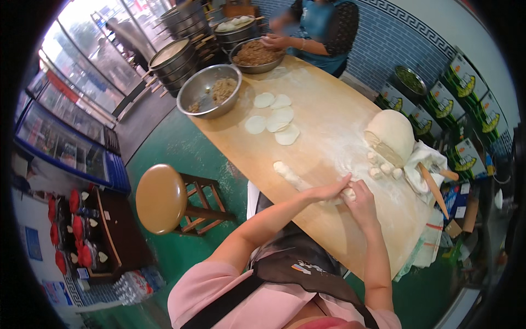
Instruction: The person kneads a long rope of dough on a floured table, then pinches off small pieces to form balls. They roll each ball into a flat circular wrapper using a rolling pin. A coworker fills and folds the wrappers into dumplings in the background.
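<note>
A floured dough roll (289, 174) lies along the near side of the wooden table (328, 103). Both of my hands meet at its right end. My left hand (333, 190) lies across the roll, fingers partly hidden. Close against it, my right hand (362, 201) has its fingers curled around the dough's end, a bit of which shows between the hands. Just beyond are several small cut dough pieces (382, 168) and a large dough mass (390, 127). Several round flat dough wrappers (280, 113), some overlapping, rest farther off on the left.
A steel bowl of filling (224, 90) and a fuller basin (254, 53) stand at the far end, beside stacked steamers (174, 61). A co-worker's hand (275, 41) is over the basin. Rolling pins (433, 189) lie on a white cloth (423, 164). A stool (160, 199) stands left.
</note>
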Demonstrator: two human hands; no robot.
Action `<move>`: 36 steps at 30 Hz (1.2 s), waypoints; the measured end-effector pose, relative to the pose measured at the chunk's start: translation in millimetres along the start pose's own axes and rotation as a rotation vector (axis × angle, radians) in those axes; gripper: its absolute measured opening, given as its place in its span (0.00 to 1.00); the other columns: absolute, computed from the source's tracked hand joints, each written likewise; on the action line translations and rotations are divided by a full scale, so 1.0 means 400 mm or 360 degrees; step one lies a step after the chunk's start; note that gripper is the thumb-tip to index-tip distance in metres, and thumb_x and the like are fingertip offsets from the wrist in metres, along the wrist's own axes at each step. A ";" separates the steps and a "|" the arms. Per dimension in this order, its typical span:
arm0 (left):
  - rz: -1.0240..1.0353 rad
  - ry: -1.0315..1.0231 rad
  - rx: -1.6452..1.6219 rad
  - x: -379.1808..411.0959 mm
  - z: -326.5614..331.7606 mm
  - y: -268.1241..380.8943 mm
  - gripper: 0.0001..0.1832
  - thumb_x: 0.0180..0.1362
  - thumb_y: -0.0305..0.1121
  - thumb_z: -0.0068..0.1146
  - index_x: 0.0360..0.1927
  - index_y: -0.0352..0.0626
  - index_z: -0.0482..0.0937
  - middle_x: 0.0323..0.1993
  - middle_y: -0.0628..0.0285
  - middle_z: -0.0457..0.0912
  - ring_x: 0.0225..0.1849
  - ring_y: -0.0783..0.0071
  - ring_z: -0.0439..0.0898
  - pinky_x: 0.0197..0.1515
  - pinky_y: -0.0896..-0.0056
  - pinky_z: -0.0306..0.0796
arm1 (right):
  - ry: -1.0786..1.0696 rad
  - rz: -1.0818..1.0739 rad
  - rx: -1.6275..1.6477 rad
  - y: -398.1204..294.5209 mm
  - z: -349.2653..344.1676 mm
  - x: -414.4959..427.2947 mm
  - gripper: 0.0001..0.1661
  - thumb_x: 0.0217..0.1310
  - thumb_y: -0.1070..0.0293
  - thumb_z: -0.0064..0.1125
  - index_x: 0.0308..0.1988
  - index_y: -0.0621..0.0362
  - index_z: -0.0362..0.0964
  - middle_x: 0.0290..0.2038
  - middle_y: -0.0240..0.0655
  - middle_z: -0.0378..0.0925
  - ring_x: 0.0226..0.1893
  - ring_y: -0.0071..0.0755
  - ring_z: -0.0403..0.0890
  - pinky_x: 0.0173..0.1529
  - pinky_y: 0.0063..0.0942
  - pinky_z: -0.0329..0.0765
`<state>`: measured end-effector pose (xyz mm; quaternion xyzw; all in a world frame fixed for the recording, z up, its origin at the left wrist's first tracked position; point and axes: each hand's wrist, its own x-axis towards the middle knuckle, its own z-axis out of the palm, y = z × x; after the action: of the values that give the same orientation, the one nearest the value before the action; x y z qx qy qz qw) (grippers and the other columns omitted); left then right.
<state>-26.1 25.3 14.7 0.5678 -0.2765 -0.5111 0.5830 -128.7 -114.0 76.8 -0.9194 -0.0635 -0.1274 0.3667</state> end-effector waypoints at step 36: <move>0.0063 0.0513 -0.0459 -0.013 0.077 0.043 0.27 0.71 0.52 0.32 0.51 0.41 0.74 0.24 0.67 0.71 0.20 0.79 0.68 0.22 0.75 0.64 | 0.0658 -0.0003 0.0273 -0.018 0.060 0.033 0.14 0.50 0.70 0.69 0.33 0.62 0.70 0.33 0.40 0.74 0.30 0.40 0.78 0.35 0.31 0.76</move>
<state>-50.9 15.6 38.4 0.5473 -0.1149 -0.4363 0.7049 -113.2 -91.7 68.4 -0.8390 0.0016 -0.3078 0.4487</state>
